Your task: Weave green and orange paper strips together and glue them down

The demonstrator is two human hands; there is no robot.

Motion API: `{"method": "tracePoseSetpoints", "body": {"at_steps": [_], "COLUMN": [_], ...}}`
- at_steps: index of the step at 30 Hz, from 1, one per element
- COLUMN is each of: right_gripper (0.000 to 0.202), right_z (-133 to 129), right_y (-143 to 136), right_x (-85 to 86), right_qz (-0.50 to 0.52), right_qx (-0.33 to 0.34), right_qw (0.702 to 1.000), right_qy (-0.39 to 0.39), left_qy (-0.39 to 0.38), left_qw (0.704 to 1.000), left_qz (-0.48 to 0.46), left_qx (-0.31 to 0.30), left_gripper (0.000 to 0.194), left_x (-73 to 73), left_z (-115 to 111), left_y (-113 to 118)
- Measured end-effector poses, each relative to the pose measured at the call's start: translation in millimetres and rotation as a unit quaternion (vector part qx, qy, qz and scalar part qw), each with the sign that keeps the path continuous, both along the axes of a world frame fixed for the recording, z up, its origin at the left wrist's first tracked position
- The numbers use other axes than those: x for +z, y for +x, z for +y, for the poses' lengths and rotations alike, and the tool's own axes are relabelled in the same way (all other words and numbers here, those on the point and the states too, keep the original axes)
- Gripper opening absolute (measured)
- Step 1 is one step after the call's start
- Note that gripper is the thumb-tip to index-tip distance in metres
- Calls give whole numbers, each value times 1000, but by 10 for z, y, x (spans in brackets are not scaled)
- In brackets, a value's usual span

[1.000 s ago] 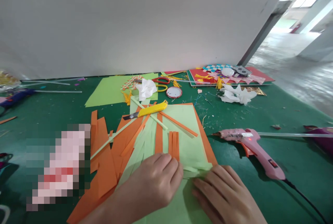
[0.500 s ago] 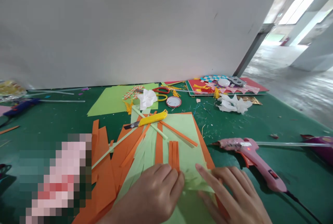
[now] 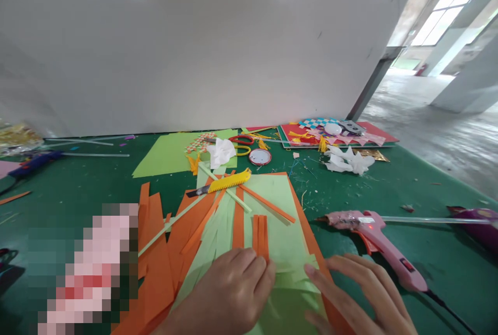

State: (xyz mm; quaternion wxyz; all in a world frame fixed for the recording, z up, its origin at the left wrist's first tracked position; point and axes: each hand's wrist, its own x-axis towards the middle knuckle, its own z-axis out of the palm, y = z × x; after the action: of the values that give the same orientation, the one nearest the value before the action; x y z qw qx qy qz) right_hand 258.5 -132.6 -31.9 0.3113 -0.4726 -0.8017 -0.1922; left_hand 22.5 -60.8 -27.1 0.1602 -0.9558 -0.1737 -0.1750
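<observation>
At the bottom centre my left hand is closed, its fingertips pressed on the lower end of narrow orange paper strips. My right hand is to its right with fingers apart, the index fingertip by the edge of light green strips. Beneath both hands lie light green sheets on orange paper. A yellow utility knife with its dark blade pointing left rests on the paper stack, among loose thin strips. Orange paper pieces spread to the left of my left hand.
A pink glue gun lies right on the green table; a blue one is far left. Scissors, a round lid, crumpled tissue and red boards stand before a white panel. A blurred patch covers the lower left.
My right hand has moved slightly right and down, away from my left hand, and its fingers are spread wider. My left hand keeps its place on the strips. The view has tilted slightly up.
</observation>
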Motion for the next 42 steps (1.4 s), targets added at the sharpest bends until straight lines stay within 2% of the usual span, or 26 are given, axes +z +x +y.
{"method": "tracePoseSetpoints", "body": {"at_steps": [3,5,6,9,14,18,24,29,37,42], "right_gripper": [32,18,15,28,15,21,35,32,27,22], "right_z": [63,96,104,99,92,137,200,215,195,190], "right_y": [-33,-97,-130,-194,-181,-246,-348,-346,-369,-378], "right_x": [7,-38,-69,-143,-106,-111,-177,-150,-143,-100], "right_qz": [-45,-37,-28,60,57,75,44,68,101,125], "right_qx": [20,28,33,11,29,2,15,30,50,57], "right_qw": [999,999,999,998,997,997,998,996,989,983], "right_qy": [1,15,-2,-12,-42,-31,-29,-41,-96,-119], "left_qy": [4,11,13,14,15,20,15,-2,-20,-33], "left_qw": [1000,1000,1000,1000,999,999,1000,999,1000,999], "left_qz": [10,18,21,27,32,24,2,-33,8,2], "left_qx": [-6,-6,-6,-4,-4,-7,-2,9,21,33], "left_gripper": [20,20,19,17,17,17,15,15,10,17], "left_x": [18,25,25,12,-6,-14,-53,-31,-17,27], "left_z": [2,6,8,10,5,1,9,10,-2,-30], "left_y": [-1,0,2,1,-10,-19,0,48,65,113]}}
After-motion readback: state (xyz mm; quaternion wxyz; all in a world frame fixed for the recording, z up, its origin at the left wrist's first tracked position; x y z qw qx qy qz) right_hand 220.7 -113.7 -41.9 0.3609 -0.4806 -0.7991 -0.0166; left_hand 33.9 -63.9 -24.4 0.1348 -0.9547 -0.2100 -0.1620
